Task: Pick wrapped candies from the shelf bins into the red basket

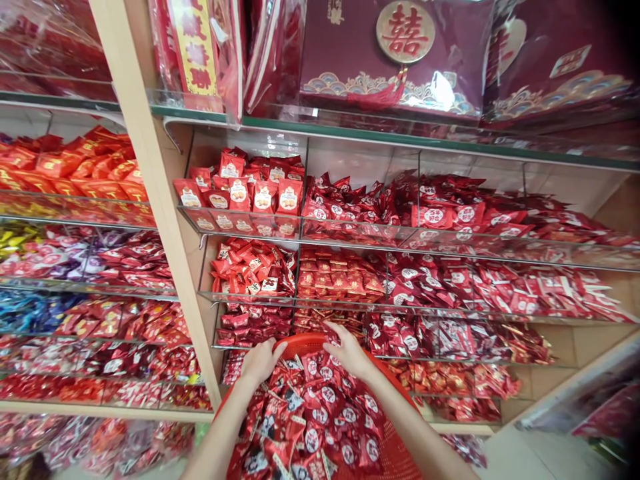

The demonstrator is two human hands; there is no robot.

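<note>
An orange-red plastic basket (300, 344) heaped with dark red wrapped candies (320, 417) sits low in the middle of the head view, up against glass shelves of sweets. My left hand (261, 361) grips the basket's far rim on the left, fingers curled over it. My right hand (346, 351) rests on the candies at the far rim's right side, fingers bent and reaching toward the shelf bin of red candies (400, 337) just ahead. I cannot make out what its fingers hold.
Glass shelves (350, 233) hold several bins of red packets. A beige wooden upright (160, 220) divides them from more candy shelves (85, 267) at left. Large red gift boxes (400, 53) stand on the top shelf. Pale floor (540, 453) shows lower right.
</note>
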